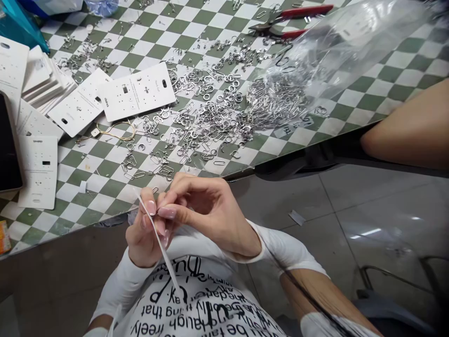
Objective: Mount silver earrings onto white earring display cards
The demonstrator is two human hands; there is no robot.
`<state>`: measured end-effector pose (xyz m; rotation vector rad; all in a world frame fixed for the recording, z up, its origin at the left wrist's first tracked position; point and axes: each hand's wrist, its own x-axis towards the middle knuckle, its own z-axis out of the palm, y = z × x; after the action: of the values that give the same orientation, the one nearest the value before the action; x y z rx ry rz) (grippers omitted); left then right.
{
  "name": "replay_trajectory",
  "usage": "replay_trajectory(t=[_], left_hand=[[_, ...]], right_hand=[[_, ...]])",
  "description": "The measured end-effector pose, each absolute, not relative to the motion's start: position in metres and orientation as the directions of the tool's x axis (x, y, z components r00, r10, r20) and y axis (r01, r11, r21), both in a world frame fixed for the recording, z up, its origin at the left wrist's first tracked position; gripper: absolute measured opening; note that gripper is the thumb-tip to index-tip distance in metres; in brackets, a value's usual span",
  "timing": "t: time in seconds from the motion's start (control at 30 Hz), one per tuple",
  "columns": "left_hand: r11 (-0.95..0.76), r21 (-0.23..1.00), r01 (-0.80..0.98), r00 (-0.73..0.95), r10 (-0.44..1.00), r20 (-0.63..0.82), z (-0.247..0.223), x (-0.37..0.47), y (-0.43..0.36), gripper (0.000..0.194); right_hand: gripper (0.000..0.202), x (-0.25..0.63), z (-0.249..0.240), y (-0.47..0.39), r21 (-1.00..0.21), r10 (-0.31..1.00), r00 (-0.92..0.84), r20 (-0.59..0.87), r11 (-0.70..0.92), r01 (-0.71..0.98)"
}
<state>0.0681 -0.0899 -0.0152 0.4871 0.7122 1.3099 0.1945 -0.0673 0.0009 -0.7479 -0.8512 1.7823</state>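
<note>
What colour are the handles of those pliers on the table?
The handles are red, seen best in the head view.

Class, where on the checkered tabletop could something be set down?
Two patches look bare: between the clear bag and the arm at right, and between the lowest card and the left hand, except for small scraps. The middle is crowded with metal rings, the left with stacked cards.
</note>
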Motion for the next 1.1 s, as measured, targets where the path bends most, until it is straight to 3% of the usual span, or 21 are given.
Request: replay_trajectory(t=[0.13,0.4,0.67,0.83,0.97,1.1], left_hand=[[0.222,0.706,-0.673,0.078,0.970,-0.230,-0.018,0.067,-0.094,0.043],[0.186,0.638,-0.747,0.115,0.982,-0.151,-0.021,0.070,-0.095,0.022],[0.104,0.757,-0.645,-0.050,0.983,-0.177,-0.033,0.070,-0.101,0.035],[0.094,0.715,-0.692,0.012,0.993,-0.120,-0.035,0.069,-0.102,0.031],[0.100,0.757,-0.646,-0.015,0.990,-0.143,-0.034,0.070,-0.102,0.035],[0.115,0.749,-0.652,-0.008,0.987,-0.158,-0.033,0.070,-0.100,0.036]], right_hand=[[0.016,0.194,0.003,-0.065,-0.832,0.940,-0.328,-0.095,-0.255,-0.492],[0.018,0.198,0.008,-0.064,-0.845,0.928,-0.355,-0.117,-0.280,-0.455],[0.025,0.201,0.011,-0.058,-0.774,0.861,-0.486,-0.146,-0.406,-0.487],[0.023,0.203,0.011,-0.055,-0.755,0.825,-0.545,-0.151,-0.452,-0.475],[0.023,0.204,0.011,-0.055,-0.746,0.805,-0.571,-0.160,-0.478,-0.465],[0.020,0.205,0.009,-0.054,-0.788,0.828,-0.546,-0.126,-0.418,-0.452]])
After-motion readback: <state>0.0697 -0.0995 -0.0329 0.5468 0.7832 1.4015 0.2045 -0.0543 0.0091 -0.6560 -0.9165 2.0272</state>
